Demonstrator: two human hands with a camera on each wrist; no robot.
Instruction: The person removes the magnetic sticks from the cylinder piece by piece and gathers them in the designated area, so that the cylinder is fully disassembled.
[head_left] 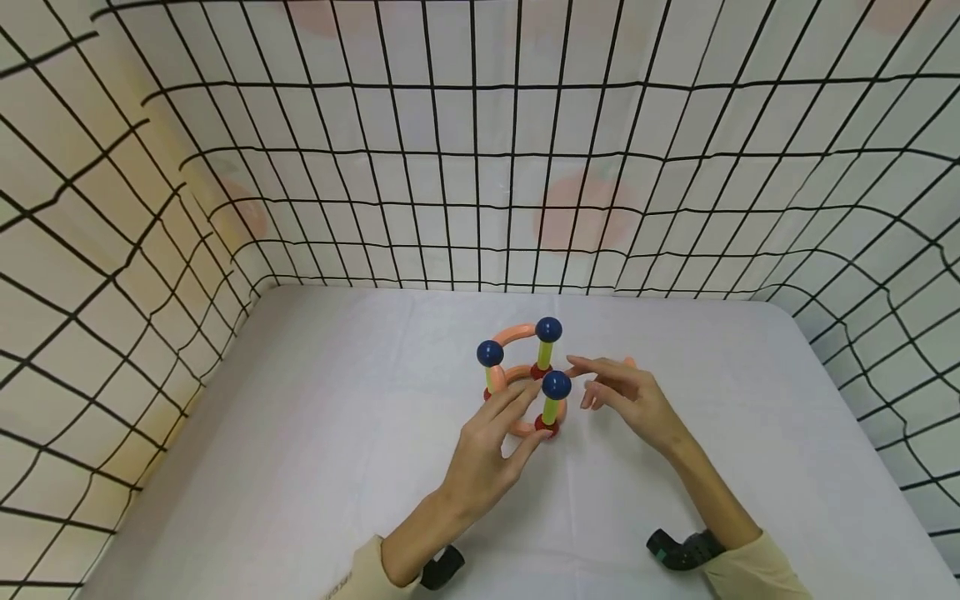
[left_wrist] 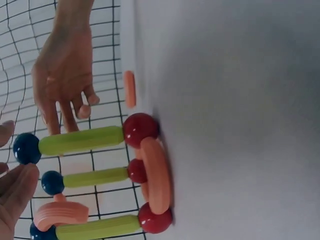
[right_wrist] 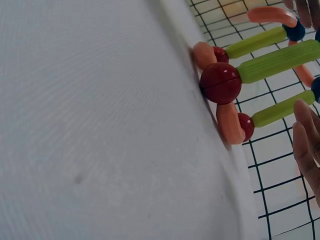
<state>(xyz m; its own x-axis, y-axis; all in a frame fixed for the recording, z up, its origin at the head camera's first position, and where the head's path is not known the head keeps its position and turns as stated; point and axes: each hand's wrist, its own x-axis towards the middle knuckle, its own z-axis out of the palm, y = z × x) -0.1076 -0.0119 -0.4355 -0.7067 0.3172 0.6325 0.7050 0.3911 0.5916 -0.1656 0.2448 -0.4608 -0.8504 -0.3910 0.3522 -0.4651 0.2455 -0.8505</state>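
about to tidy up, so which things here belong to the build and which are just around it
Build:
- blue balls
- red balls
- green rods
- joined orange arcs
- loose orange piece, lying apart but likely a part too

Just around:
- white sheet underneath
- black mesh
- wrist gear, worn

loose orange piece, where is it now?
In the head view, the loose orange piece lies on the table right of the ball-and-stick frame, partly hidden behind the right hand.
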